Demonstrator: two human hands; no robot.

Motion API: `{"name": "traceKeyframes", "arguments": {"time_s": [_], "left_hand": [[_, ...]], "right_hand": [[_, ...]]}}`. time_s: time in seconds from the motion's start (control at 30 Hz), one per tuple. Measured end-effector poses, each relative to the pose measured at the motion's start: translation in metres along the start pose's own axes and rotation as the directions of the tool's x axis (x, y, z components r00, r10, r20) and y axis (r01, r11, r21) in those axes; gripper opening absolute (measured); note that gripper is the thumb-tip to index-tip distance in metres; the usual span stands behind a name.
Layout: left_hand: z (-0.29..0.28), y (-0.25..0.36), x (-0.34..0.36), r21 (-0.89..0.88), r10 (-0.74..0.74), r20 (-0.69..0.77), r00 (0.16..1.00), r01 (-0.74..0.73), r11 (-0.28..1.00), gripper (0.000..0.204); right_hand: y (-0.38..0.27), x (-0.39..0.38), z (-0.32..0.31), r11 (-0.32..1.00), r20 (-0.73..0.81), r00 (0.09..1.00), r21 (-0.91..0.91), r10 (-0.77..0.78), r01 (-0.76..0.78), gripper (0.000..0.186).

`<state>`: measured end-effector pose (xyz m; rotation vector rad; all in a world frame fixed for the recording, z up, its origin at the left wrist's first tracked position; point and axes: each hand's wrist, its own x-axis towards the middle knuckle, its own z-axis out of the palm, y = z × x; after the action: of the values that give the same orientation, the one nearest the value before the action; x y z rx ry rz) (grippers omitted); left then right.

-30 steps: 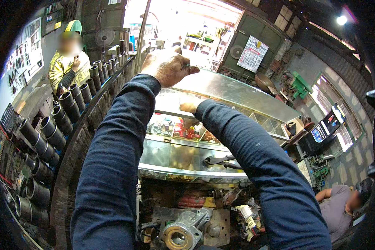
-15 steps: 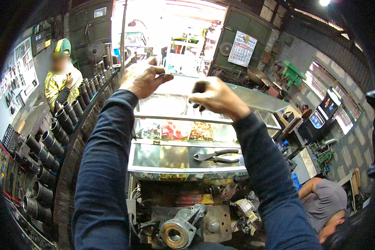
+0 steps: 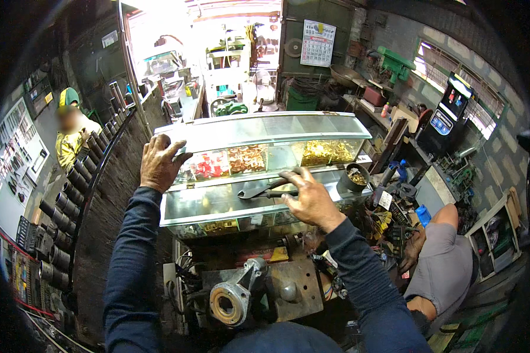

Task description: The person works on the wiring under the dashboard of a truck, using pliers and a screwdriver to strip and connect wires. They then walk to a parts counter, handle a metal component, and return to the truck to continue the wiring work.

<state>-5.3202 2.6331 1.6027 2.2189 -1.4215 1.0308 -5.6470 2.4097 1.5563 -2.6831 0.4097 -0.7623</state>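
A long glass display case stands before me, its glass lid lying down over compartments of small red, copper-coloured and gold parts. My left hand is at the case's left end, fingers bent and apart beside the lid's front edge; whether it touches the glass is unclear. On the lower glass top lies a pair of pliers with dark handles, jaws to the left. My right hand is over the handles, fingers above them and thumb below, spread apart rather than closed round them.
A round tin of small parts stands at the case's right end. Nearer me, a metal casting sits on the bench. A co-worker in grey bends at the right; another person stands far left behind dark cylinders.
The raised glass lid has come down onto the case. My right hand has moved down to the pliers, and my left hand has lowered to the case's left end. The view has shifted.
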Motion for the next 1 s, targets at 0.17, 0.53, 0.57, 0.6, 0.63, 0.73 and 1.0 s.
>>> {"name": "traceKeyframes", "arguments": {"time_s": [0.17,0.53,0.57,0.6,0.63,0.73,1.0], "left_hand": [[-0.012,0.012,-0.003,0.03,-0.078,0.063,0.995,0.077,0.997,0.048],[-0.129,0.114,-0.113,-0.843,-0.399,0.537,0.743,0.491,-0.219,0.045],[-0.134,0.123,-0.132,-0.799,-0.349,0.592,0.726,0.473,-0.372,0.038],[-0.135,0.13,-0.15,-0.732,-0.38,0.668,0.64,0.477,-0.486,0.034],[-0.134,0.135,-0.164,-0.687,-0.369,0.686,0.627,0.394,-0.61,0.029],[-0.13,0.137,-0.189,-0.514,-0.412,0.838,0.359,0.262,-0.817,0.022],[-0.148,0.135,-0.182,-0.538,-0.401,0.649,0.646,0.018,-0.843,0.062]], "right_hand": [[0.002,0.009,-0.002,0.987,0.319,0.945,-0.157,0.067,-0.017,0.068],[-0.017,0.038,-0.014,0.911,0.442,0.891,-0.401,0.102,0.095,0.05],[-0.023,0.041,-0.016,0.93,0.424,0.895,-0.366,0.142,0.026,0.053],[-0.031,0.041,-0.018,0.964,0.39,0.909,-0.265,0.144,-0.039,0.055],[-0.041,0.042,-0.021,0.967,0.385,0.9,-0.219,0.207,-0.128,0.057],[-0.087,0.028,-0.024,0.876,0.422,0.893,0.361,0.154,-0.321,0.059],[-0.236,-0.05,-0.007,0.994,0.357,0.932,0.101,-0.072,0.038,0.054]]}}
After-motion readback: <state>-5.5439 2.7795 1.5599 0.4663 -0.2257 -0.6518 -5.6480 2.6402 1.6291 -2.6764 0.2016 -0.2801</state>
